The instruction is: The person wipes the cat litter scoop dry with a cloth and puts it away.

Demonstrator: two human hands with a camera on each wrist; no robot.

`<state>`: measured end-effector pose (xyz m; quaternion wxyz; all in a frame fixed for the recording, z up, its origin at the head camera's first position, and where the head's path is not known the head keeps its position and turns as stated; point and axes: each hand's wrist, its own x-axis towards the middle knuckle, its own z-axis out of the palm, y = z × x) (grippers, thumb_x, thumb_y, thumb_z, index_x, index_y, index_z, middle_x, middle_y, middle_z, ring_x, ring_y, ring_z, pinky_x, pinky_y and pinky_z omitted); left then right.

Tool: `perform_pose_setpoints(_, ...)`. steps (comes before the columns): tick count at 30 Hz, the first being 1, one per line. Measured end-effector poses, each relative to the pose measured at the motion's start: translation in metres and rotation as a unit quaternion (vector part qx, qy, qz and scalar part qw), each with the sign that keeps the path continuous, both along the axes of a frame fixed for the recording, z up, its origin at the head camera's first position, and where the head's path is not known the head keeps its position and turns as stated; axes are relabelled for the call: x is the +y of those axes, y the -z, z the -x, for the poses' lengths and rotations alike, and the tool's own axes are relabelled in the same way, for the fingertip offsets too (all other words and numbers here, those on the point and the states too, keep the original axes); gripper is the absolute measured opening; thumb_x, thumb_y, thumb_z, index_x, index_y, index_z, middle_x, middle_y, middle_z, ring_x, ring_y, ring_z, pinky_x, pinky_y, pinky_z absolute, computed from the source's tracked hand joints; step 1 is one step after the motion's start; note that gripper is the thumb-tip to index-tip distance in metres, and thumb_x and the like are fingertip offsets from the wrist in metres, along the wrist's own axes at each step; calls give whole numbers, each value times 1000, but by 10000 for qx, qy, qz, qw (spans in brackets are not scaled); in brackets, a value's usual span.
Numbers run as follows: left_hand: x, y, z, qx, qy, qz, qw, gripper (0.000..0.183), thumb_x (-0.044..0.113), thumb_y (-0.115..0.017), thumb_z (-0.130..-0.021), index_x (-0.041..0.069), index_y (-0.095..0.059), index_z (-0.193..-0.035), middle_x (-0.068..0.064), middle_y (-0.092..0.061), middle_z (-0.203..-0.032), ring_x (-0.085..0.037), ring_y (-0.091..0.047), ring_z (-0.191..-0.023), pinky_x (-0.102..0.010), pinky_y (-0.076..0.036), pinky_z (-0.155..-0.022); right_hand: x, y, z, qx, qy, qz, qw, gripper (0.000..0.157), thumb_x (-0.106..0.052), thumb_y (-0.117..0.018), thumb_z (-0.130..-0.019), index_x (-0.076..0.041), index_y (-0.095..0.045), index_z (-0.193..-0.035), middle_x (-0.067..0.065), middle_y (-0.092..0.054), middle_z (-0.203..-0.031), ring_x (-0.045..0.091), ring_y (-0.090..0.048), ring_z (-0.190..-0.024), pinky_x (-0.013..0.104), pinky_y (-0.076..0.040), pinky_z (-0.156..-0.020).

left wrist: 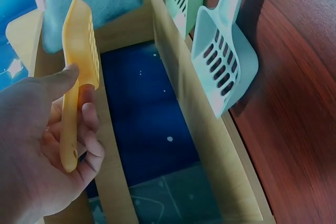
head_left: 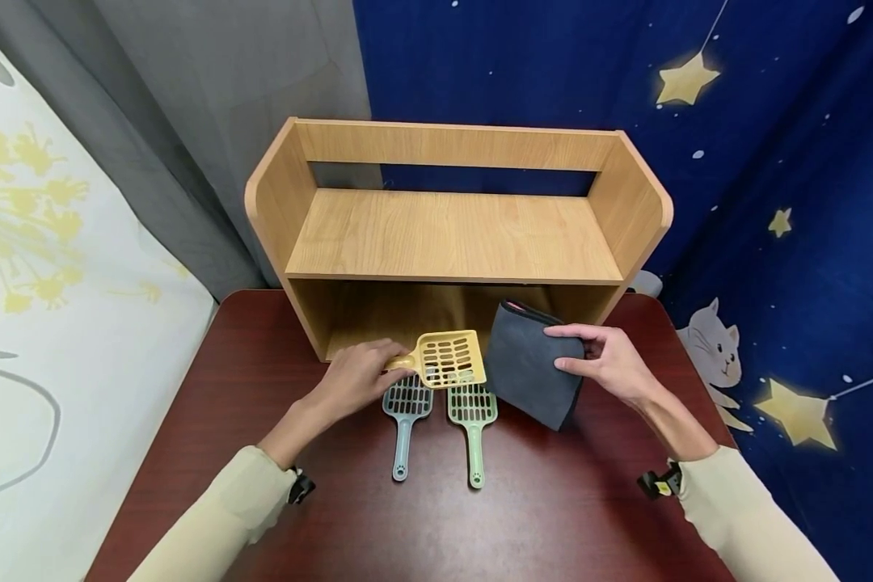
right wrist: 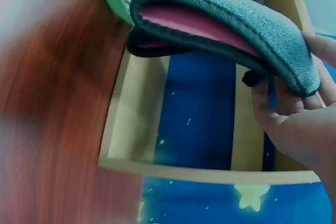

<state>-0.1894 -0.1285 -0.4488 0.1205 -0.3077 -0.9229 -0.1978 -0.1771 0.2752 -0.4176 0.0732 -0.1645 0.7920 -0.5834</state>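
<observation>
My left hand (head_left: 360,373) grips a yellow slotted litter scoop (head_left: 451,360) by its handle, raised over the heads of two other scoops. In the left wrist view the thumb lies on the scoop (left wrist: 79,35) near its neck, and the fingers curl round the handle. My right hand (head_left: 611,362) pinches the side of a folded dark grey cloth (head_left: 531,364), held up in front of the shelf. Pink lining shows inside the fold of the cloth (right wrist: 210,22) in the right wrist view. A blue scoop (head_left: 405,416) and a green scoop (head_left: 473,424) lie side by side, handles toward me.
A two-tier wooden shelf (head_left: 451,234) stands at the back of the dark red table (head_left: 553,517). Behind it hang a grey curtain (head_left: 225,73) and a blue starry curtain (head_left: 538,65). A white patterned cloth (head_left: 58,267) hangs at the left.
</observation>
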Motion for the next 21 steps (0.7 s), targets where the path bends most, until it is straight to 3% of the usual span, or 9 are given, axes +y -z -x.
perform_pose_setpoints(4,6,2,2,27,62,-18,10000,26,40,-72,-88,21,-72,-105,10,-70,-91,-8,-59,-66,-29,-40,-48,-12,-4,-2,445,-277,161,9985,55,-5,-78,-81,-11,-61,-132,12,-60,-124,25,-67,-100,32,-56,-79)
perform_pose_setpoints(8,13,2,4,-2,130,-98,9999,25,40,-71,-88,22,-72,-105,10,-71,-92,-8,-59,-66,-28,-40,-48,-36,-22,-10,1119,-359,-82,9930,55,2,-76,-82,-6,-59,-134,12,-58,-122,25,-64,-98,28,-56,-77)
perform_pose_setpoints(11,18,3,4,-67,224,-118,9997,24,39,-70,-89,20,-71,-105,9,-71,-93,-8,-58,-66,-29,-41,-49,-51,-25,-10,1531,-360,-321,9870,52,3,-76,-82,-4,-60,-131,12,-59,-117,23,-63,-95,26,-56,-74)
perform_pose_setpoints(15,25,4,5,-122,367,-159,9991,26,39,-68,-91,17,-71,-104,8,-69,-90,-6,-55,-65,-27,-42,-51,-66,-14,-3,1979,-323,-655,9775,49,-6,-78,-82,-12,-64,-128,5,-62,-114,16,-62,-91,25,-56,-69)
perform_pose_setpoints(21,36,3,6,-225,556,-628,9962,22,31,-72,-90,11,-71,-99,7,-66,-82,-5,-50,-62,-23,-42,-55,-97,-12,-2,2372,-116,-1130,9648,45,-13,-81,-80,-17,-68,-123,-1,-65,-114,13,-62,-88,24,-52,-68)
